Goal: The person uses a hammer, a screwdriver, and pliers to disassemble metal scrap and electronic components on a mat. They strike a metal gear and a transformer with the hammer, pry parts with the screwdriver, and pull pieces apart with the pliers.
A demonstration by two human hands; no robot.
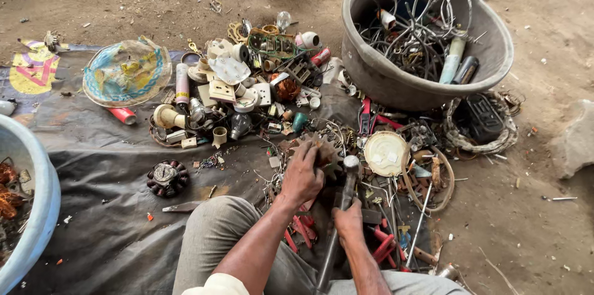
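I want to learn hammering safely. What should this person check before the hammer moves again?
1. Left hand grips the rusty toothed part: ok.
2. Right hand wraps the hammer handle: ok.
3. Left fingers away from the hammer head: not ok, they sit right beside it.
4. Ground around free of scrap: not ok, red pliers and wires crowd it.
5. Eye protection: cannot tell.

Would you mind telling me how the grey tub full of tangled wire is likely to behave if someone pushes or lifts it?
The grey tub looks wide and low, so it probably won't tip. Packed with tangled wire, it is likely heavy and would drag on the dirt ground. The springy loops poking above the rim may snag or shift.
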